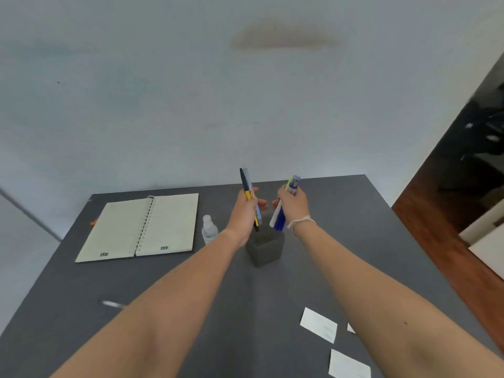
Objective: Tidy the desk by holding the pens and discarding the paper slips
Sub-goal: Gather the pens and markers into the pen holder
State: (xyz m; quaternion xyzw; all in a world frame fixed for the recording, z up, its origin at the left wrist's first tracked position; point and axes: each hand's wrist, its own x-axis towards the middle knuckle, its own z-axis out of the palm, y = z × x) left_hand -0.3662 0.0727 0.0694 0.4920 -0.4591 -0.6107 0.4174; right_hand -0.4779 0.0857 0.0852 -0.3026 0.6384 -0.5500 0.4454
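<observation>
My left hand (244,211) grips a yellow-and-black pen (246,186) together with a pale blue one, their lower tips just above the grey pen holder (266,249). My right hand (291,204) is closed on a bundle of blue-and-white pens (279,216), tilted over the same holder. The holder's opening looks empty. Another pen (113,304) lies on the desk at the near left, partly hidden by my left forearm. White paper slips (318,324) lie at the near right, a second slip (349,364) closer to me, and a third peeks out beside my right forearm.
An open spiral notebook (141,227) lies at the far left of the grey desk (191,282). A small clear spray bottle (209,230) stands just left of the holder. The desk's right edge drops to a wooden floor (441,241). A pale wall stands behind.
</observation>
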